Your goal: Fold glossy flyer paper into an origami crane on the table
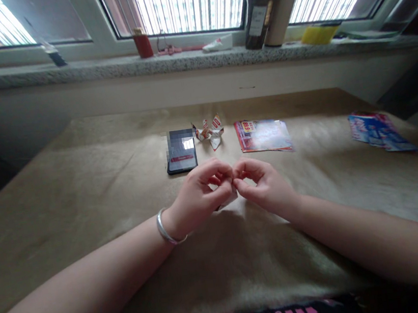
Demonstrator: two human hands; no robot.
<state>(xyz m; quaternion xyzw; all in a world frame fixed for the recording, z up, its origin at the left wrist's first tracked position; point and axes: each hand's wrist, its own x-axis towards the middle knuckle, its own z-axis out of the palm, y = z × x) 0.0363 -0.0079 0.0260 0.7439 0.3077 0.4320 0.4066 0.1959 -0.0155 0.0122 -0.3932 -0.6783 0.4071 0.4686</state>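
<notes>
Above the middle of the table, my left hand pinches a small piece of folded paper, pale on the side that shows. Its fingers cover most of the piece. My right hand meets it fingertip to fingertip, thumb and forefinger pinched at the paper's right edge. Just beyond my hands lie two folded paper shapes, white with red and yellow print and pointed tips. To their left is a black phone with its screen lit. A stack of printed leaflets lies to their right.
Blue printed leaflets lie fanned out at the table's right. Behind the table runs a stone windowsill with a red container, a dark lidded cup and a yellow item.
</notes>
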